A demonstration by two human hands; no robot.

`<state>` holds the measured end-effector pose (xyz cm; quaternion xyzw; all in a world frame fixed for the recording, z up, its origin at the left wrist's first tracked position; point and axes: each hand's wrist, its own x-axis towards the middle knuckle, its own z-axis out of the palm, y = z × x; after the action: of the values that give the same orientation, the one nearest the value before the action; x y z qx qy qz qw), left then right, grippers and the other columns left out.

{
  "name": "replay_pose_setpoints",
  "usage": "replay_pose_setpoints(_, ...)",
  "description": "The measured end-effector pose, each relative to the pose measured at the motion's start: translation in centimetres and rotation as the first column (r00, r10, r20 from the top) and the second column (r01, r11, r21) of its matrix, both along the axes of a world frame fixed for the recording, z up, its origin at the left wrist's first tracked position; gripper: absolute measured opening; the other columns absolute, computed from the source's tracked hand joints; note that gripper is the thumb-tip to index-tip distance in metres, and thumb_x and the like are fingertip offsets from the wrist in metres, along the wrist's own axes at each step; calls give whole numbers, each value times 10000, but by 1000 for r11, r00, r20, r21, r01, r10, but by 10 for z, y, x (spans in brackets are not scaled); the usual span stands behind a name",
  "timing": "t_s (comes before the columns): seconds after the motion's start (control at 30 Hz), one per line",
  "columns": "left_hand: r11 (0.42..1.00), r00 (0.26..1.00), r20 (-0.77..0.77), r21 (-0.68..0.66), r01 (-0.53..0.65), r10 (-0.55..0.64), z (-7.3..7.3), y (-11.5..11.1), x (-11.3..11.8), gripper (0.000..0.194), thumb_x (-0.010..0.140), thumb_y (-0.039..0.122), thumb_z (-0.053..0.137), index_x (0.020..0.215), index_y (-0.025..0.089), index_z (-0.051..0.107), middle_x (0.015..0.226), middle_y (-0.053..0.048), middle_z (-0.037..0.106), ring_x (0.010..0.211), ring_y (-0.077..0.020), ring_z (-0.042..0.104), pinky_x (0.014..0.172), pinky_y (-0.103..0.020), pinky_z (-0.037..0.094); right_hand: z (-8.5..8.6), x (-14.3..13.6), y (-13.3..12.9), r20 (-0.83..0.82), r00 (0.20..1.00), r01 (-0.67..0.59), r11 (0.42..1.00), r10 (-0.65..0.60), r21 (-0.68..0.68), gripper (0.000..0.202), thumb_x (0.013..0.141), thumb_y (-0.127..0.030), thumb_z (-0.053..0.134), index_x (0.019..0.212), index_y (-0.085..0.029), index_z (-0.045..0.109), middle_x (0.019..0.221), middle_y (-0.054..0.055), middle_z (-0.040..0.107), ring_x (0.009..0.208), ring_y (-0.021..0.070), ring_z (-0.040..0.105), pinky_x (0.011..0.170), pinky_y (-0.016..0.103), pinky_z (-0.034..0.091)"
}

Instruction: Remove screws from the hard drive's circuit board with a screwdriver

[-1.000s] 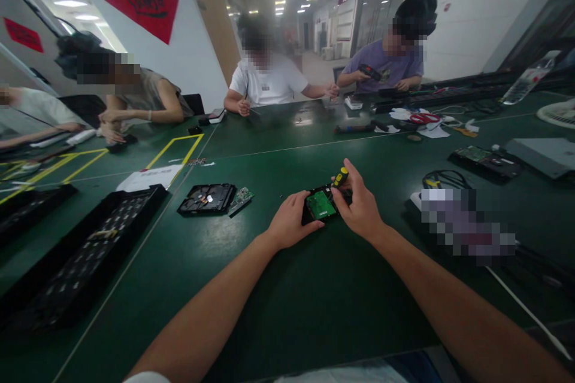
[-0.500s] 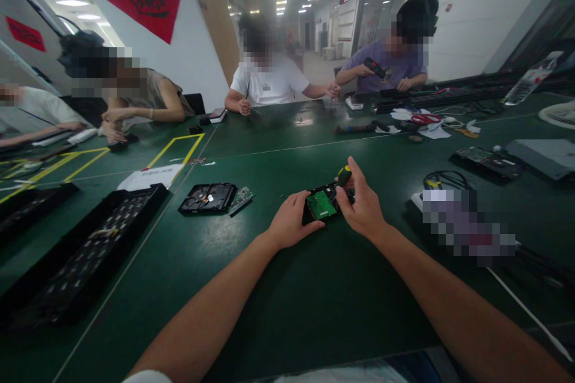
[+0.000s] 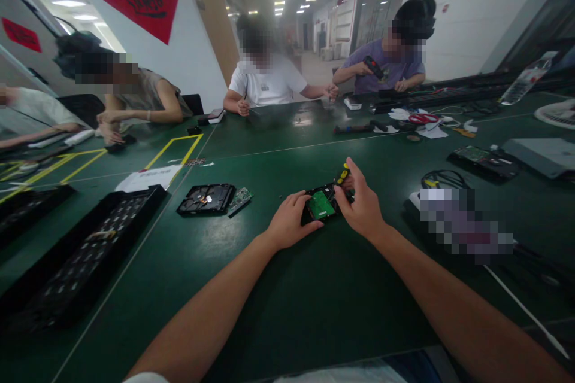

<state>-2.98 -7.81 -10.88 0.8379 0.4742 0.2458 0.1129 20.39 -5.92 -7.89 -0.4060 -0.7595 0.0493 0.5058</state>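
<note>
A hard drive (image 3: 321, 206) lies on the green table in front of me, its green circuit board facing up. My left hand (image 3: 290, 222) is closed around the drive's left end, thumb along the near edge. In my right hand (image 3: 362, 204), thumb and fingers grip the yellow-and-black handle of a screwdriver (image 3: 344, 173), which stands tilted over the drive's right end. The right hand hides part of that end, and where the tip sits is too small to make out. To the left lie another hard drive (image 3: 205, 199) and a loose circuit board (image 3: 241, 198).
Long black trays (image 3: 90, 245) stand at the left, beside a paper sheet (image 3: 146, 178). On the right are a blurred-out device (image 3: 467, 227), a cable coil (image 3: 444, 179), another drive (image 3: 483, 161) and a grey box (image 3: 541, 155). Several people work across the table.
The screwdriver's handle has turned and tilted slightly in my right fingers. My left hand and the hard drive stay in place. The whole view has shifted a little.
</note>
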Motion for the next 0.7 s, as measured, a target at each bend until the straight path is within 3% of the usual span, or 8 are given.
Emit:
replay_pose_setpoints(0.13,1000,1000,-2,0,3,-3,2,-1,0,786,876,646,703,1464,172,487,1523,-191,520,1445,-341,480,1209,-527,411,-2,-1,1,-8,1000,-9,1000,9,18,706,1008,-342,621,1631,-338,290,1232,77,702,941,249,729,911,482,634)
replay_pose_setpoints(0.27,1000,1000,-3,4,2,-2,2,-1,0,784,880,644,700,1462,163,489,1523,-196,517,1449,-342,475,1213,-525,407,-2,-1,0,-14,1000,-27,1000,27,0,708,1019,-337,596,1643,-327,262,1240,84,699,955,249,729,910,484,632)
replay_pose_setpoints(0.43,1000,1000,2,-7,8,-8,2,0,0,770,872,641,713,1452,184,495,1529,-191,511,1449,-349,478,1204,-548,410,-4,-1,0,-31,999,20,1000,-20,-21,673,1019,-366,602,1622,-304,307,1112,69,731,805,232,721,838,476,650)
replay_pose_setpoints(0.7,1000,1000,3,-11,5,-5,1,0,0,769,867,634,722,1453,191,497,1529,-189,512,1454,-349,475,1210,-547,404,-2,-1,-2,-25,1000,7,999,-8,-38,644,1014,-324,608,1601,-315,343,1172,72,729,835,227,727,837,452,642)
